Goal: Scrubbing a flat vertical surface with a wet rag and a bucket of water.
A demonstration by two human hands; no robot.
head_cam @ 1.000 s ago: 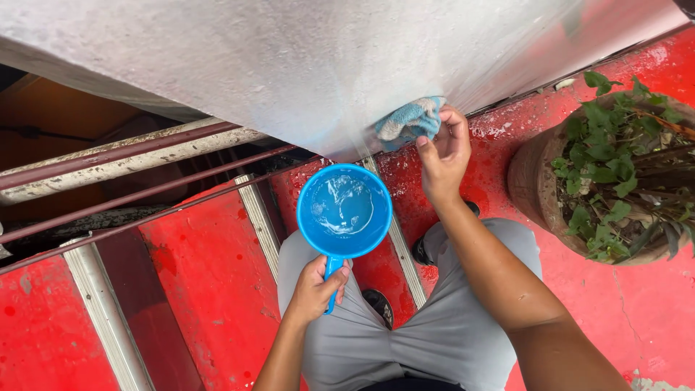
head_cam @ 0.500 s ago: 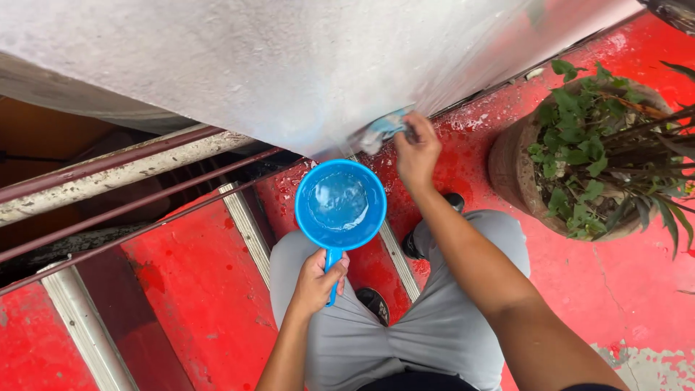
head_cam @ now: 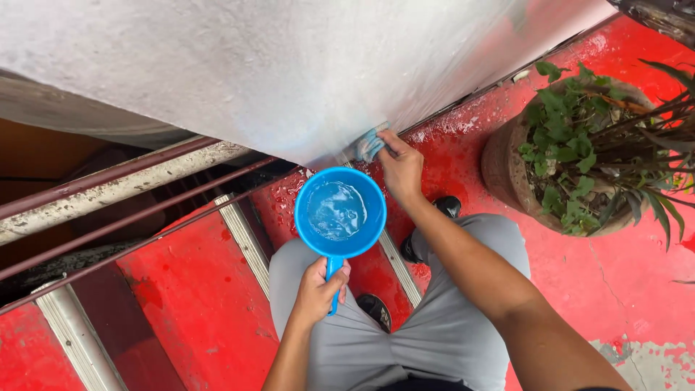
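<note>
Now the right hand [head_cam: 399, 168] presses a blue cloth [head_cam: 368, 145], fingers closed on it, against the lower edge of the grey wall [head_cam: 289, 65]; the left hand [head_cam: 318, 289] grips the handle of a blue water scoop [head_cam: 339, 213]. Wiping looks underway; next probably calls for re-wetting.

A pale grey wall [head_cam: 275, 65] fills the top. Below it lies a wet red floor [head_cam: 622, 289] with pale strips; right of the wall stands a potted plant [head_cam: 572, 159] — left, rusty rails [head_cam: 123, 181].
</note>
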